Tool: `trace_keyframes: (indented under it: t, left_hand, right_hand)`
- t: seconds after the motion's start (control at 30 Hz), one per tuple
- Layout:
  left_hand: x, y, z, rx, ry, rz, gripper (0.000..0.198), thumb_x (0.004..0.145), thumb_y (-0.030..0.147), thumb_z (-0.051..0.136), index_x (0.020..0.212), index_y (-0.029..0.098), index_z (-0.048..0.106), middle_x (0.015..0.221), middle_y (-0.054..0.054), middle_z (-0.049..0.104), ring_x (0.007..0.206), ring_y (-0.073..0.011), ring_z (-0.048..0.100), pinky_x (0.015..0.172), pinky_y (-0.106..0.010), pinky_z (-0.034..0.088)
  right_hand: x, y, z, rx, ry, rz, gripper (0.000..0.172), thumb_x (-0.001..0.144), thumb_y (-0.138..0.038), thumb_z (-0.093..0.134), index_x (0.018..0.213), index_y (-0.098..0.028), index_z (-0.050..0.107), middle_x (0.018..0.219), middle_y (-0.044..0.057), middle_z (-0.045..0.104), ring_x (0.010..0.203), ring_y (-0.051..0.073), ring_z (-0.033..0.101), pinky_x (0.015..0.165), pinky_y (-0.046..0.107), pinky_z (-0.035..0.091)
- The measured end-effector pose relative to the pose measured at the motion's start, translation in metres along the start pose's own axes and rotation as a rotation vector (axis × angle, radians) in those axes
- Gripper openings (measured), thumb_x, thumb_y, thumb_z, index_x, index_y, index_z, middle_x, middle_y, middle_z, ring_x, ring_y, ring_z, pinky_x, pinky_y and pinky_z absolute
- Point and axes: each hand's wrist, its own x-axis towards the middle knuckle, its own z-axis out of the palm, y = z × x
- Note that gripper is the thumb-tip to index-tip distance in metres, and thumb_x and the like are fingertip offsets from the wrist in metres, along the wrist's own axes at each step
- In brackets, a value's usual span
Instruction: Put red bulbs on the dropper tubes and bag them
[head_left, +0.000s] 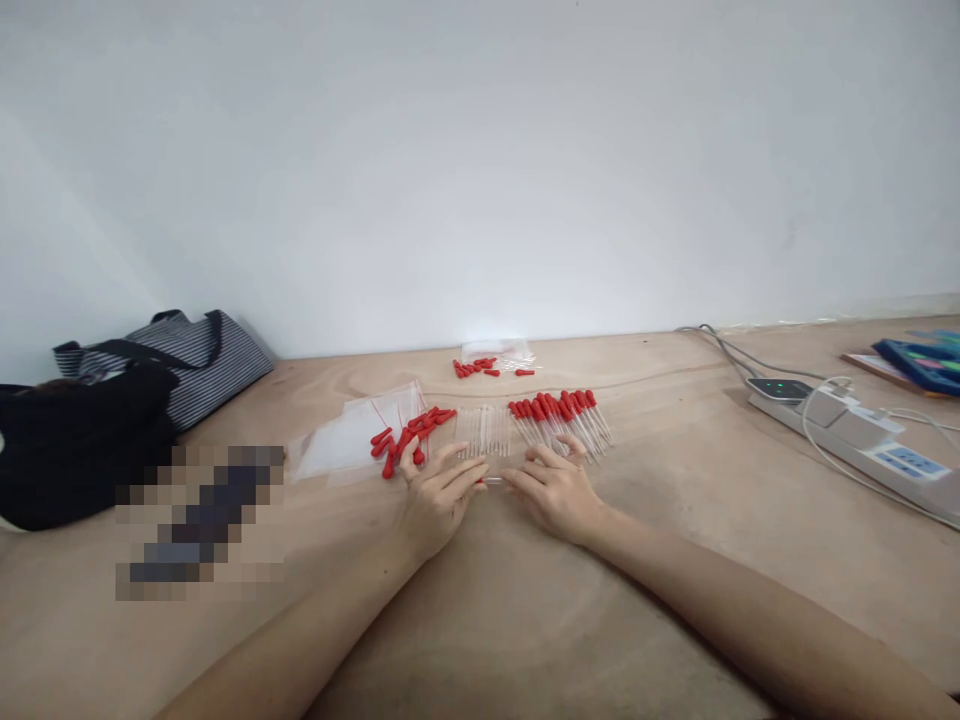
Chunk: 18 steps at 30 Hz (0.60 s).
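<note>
My left hand [442,497] is closed on a red rubber bulb, of which only a bit of red shows at the fingertips. Facing it, my right hand [559,487] pinches a thin clear dropper tube [493,480] that spans the small gap between the hands. Whether tube and bulb are joined is hidden by the fingers. Just beyond lies a row of clear tubes [484,432]. Loose red bulbs [412,435] are heaped past my left hand, and droppers with red bulbs fitted [559,415] lie side by side past my right.
Clear plastic bags [337,440] lie left of the bulbs. More bulbs and tubes sit on a bag [495,352] near the wall. A power strip [862,440] with cables is at right, a striped bag [195,365] and black cloth [82,450] at left.
</note>
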Motion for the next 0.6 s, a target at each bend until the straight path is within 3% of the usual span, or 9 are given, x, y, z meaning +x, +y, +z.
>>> trace_keyframes:
  t: [0.27,0.6]
  left_hand:
    - [0.0001,0.0004,-0.0023,-0.018,0.014,-0.045,0.012,0.082,0.027,0.051,0.08,0.027,0.063,0.072,0.005,0.069,0.085,-0.0197,0.059,0.099,-0.051,0.004]
    - [-0.0011,0.0064,-0.0015,-0.076,-0.004,-0.047,0.014,0.082,0.023,0.049,0.073,0.024,0.06,0.069,0.004,0.068,0.085,-0.0189,0.059,0.1,-0.049,0.002]
  right_hand:
    - [-0.0038,0.0023,-0.0022,-0.043,0.105,-0.03,0.014,0.084,-0.022,0.046,0.078,-0.02,0.059,0.055,-0.005,0.056,0.07,0.01,0.047,0.087,0.036,0.013]
    - [-0.0014,-0.0043,-0.0014,0.092,-0.044,0.114,0.017,0.08,-0.022,0.047,0.072,-0.021,0.061,0.057,-0.003,0.057,0.07,0.012,0.044,0.081,0.036,0.015]
